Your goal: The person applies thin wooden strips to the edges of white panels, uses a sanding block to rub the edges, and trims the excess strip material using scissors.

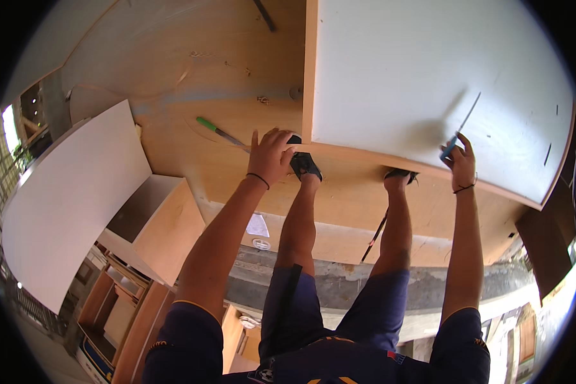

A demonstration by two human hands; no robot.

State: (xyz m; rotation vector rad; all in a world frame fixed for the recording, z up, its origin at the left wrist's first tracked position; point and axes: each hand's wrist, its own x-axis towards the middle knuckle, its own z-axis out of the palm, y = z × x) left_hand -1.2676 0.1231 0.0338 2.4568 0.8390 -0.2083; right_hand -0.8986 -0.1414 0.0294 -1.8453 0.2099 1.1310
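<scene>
My left hand (272,157) is beside the near left corner of a white-faced panel (390,70) with a wood-toned edge. Its thumb and fingers curl around a small dark shape (294,139), partly hidden, which I cannot identify. The little finger stands apart. Over the panel's near right part, my right hand (462,160) grips a slim tool by its blue handle (448,148). The tool's thin pointed shaft slants up and to the right. Behind my left hand, a green-handled tool (206,124) with a long metal shaft lies on the brown board (237,89).
My feet in black footwear (306,166) stand on the board near the panel's edge. At left are a curved white panel (70,198) and an open wooden box (166,224). A thin dark rod (374,237) lies between my legs, and a dark bar (264,15) lies farther away.
</scene>
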